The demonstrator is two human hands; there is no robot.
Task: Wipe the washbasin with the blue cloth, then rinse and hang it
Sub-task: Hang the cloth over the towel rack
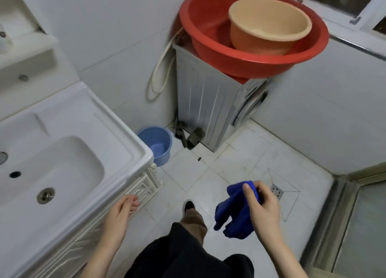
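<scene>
Blue cloth (234,213) hangs bunched from your right hand (262,209), pinched between thumb and fingers above the white floor tiles (208,173); the hand hides part of it. Your left hand (121,212) hangs relaxed, holding nothing, beside the washbasin (117,140), which the left frame edge cuts off. A red tub (208,37) sits on the grey washing machine (208,102).
</scene>
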